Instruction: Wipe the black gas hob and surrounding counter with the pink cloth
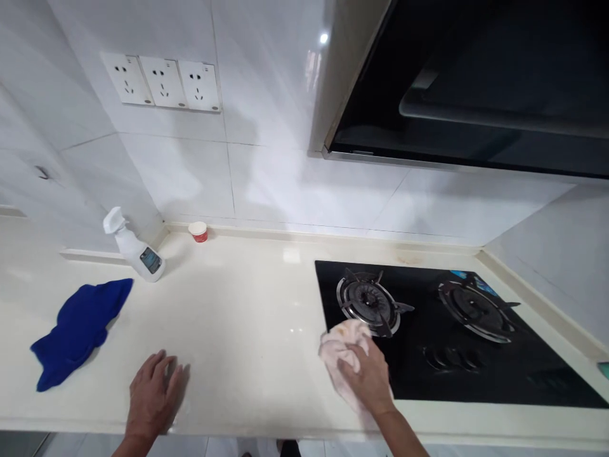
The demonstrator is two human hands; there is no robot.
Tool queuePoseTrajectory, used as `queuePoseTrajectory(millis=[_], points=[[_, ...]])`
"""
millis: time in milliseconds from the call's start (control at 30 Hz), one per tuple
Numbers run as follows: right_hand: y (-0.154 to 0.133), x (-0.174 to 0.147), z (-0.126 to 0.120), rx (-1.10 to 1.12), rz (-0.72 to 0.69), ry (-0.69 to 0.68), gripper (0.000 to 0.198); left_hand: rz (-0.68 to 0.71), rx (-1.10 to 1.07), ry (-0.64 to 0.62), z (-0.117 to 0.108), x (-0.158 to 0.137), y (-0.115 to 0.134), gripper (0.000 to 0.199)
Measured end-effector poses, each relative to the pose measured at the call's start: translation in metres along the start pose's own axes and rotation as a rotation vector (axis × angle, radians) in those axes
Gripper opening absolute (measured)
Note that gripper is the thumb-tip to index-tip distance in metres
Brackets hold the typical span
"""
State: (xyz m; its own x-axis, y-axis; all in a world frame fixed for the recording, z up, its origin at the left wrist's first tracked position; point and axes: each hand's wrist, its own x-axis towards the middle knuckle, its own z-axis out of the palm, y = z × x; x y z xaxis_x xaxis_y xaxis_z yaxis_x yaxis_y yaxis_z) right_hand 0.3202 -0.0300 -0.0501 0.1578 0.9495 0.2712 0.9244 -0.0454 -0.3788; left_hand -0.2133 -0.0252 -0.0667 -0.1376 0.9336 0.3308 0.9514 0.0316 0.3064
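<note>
Right hand (370,376): its fingers were closed over a bunched pale cloth (339,355).
Pale cloth: it sat across the left edge of the black cooktop (419,327), by the front of the left burner (365,299).
Left hand (153,393): it was open and held nothing, fingers loosely bent, near the front edge of the cream counter (238,343).
Counter's left end: a crumpled blue cloth (80,333) lay near a white spray bottle (136,249).
Tiled wall (271,178): three sockets (162,82) were fixed there.
Above the cooktop: a dark range hood (476,82) hung.

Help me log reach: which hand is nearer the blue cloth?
Left. The left hand is right of the blue cloth; the right hand is farther right, at the hob.
</note>
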Motion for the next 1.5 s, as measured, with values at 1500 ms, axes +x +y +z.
queuePoseTrajectory(millis=[1500], points=[[-0.051, 0.000, 0.026, -0.049, -0.076, -0.088, 0.048, 0.061, 0.094, -0.001, -0.005, 0.016, 0.000, 0.053]])
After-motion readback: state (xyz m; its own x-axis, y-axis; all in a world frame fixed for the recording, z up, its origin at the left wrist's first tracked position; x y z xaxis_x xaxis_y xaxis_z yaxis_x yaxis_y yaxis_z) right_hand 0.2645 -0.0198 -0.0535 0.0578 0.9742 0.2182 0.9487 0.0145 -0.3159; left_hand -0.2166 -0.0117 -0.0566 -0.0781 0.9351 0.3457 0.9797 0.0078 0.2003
